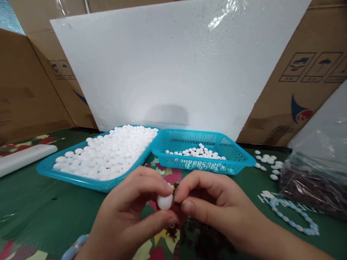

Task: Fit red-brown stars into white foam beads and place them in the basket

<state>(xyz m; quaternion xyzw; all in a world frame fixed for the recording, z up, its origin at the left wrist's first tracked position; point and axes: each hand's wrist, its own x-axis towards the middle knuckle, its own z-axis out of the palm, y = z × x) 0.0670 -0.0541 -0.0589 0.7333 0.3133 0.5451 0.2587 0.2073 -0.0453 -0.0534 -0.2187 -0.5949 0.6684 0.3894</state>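
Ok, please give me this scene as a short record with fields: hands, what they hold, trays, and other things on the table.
left hand: pinches a white ball between thumb and fingers
right hand: fingertips touch the same ball, at its right side
left tray: blue, heaped with white balls
right tray: blue, mesh walls, only few white balls
loose white pieces: on the green cloth, right of the trays
plastic bag: far right, dark contents

We pinch a white bead (165,202) between our left hand (130,213) and right hand (217,206), low over the green cloth (40,206). Beyond them sit a full blue tray (48,169) and a sparser blue basket (238,155).
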